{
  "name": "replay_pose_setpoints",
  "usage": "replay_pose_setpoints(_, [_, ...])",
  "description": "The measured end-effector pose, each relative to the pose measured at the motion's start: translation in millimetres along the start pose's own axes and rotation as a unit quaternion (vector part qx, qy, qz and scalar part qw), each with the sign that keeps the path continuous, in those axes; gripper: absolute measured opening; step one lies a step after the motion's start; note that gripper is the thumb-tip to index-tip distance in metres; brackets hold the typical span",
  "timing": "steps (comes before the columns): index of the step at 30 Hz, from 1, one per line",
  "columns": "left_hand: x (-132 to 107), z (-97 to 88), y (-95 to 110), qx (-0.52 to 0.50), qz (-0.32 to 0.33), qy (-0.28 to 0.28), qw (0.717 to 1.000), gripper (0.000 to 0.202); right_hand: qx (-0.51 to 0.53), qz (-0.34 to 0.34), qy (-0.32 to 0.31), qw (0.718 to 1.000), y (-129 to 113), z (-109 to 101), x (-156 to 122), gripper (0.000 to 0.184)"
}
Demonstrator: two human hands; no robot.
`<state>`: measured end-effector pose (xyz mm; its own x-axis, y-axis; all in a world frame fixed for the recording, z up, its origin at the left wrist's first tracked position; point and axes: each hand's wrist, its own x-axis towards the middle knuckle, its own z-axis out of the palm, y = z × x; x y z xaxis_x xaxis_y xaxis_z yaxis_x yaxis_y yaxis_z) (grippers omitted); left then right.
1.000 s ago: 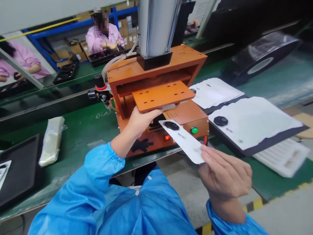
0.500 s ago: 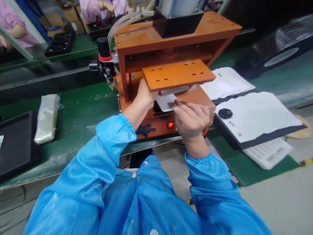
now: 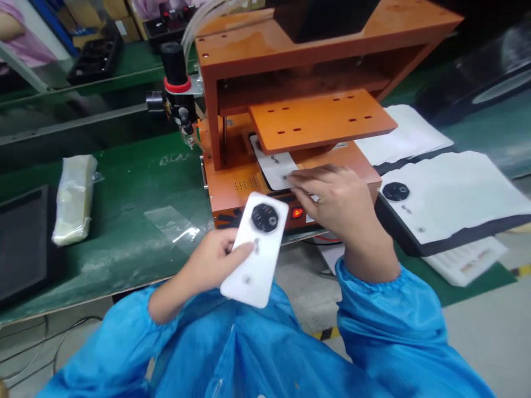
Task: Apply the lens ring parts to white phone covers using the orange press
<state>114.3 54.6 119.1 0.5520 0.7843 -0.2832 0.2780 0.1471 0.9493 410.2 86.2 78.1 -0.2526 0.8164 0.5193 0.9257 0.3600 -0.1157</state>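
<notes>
My left hand point(image 3: 211, 260) holds a white phone back cover point(image 3: 259, 273) in front of the press, thumb on its face. This cover has a black octagonal camera area at its top and small dark marks below. A second white phone back cover point(image 3: 274, 167) lies on the bed of the orange press point(image 3: 232, 196), partly beneath the raised orange plate point(image 3: 323, 122). With curled fingers, my right hand point(image 3: 338, 199) pinches at the near right corner of that second cover. Its fingertips partly hide the corner.
On the right, white covers point(image 3: 460, 193) lie overlapped on a black tray, above a white slotted tray point(image 3: 464, 262). More white sheets point(image 3: 406, 132) lie behind. At left are a plastic-wrapped bundle point(image 3: 74, 199), a clear film point(image 3: 174, 224) and a black tray point(image 3: 25, 237). Co-workers in pink stand beyond.
My left hand has come out from under the press plate, toward me, and now shows a phone back cover in its grip. My right hand stays near the corner of the cover on the bed.
</notes>
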Motion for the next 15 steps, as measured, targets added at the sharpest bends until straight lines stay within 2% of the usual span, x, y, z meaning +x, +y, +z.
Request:
replay_pose_setpoints(2, [-26,-12.4,-18,0.031,-0.025,0.007,0.999,0.034,0.035,-0.003,-0.04,0.999,3,-8,7,0.03])
replay_pose_setpoints(5, [-50,-20.7,-44,0.034,-0.063,0.041,0.997,0.038,0.077,-0.012,-0.092,0.993,15,-15,20,0.034])
replay_pose_setpoints(10, [-68,-17.9,-73,0.003,-0.092,0.07,0.993,0.043,0.119,0.007,-0.162,0.98,35,-19,34,0.036])
replay_pose_setpoints(15, [-79,-20.4,-82,0.019,-0.068,0.063,0.996,0.044,0.134,0.052,-0.198,0.97,35,-21,43,0.052])
